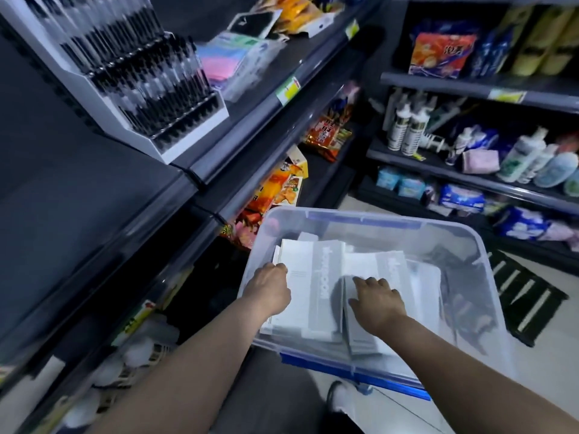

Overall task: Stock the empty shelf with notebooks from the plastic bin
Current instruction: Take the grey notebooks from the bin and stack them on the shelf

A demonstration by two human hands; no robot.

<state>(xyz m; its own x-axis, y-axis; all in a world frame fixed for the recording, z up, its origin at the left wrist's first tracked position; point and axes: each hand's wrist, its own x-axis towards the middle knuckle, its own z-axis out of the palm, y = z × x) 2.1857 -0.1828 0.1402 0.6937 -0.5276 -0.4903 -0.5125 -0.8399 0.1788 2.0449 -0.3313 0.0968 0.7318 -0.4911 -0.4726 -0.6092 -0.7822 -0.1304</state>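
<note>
We logged both hands down in the bin (470,237). The left hand (270,288) gripped the left edge of the left notebook stack (313,296), fingers curled round it. The right hand (377,297) lay on the right notebook stack (365,338), fingers bent; grip or mere rest, we could not tell. Both stacks lay flat, side by side, long axis running away from us. The empty shelf (78,198) sat up and left of the bin, nearer the left hand; we judged the lift would swing leftward.
</note>
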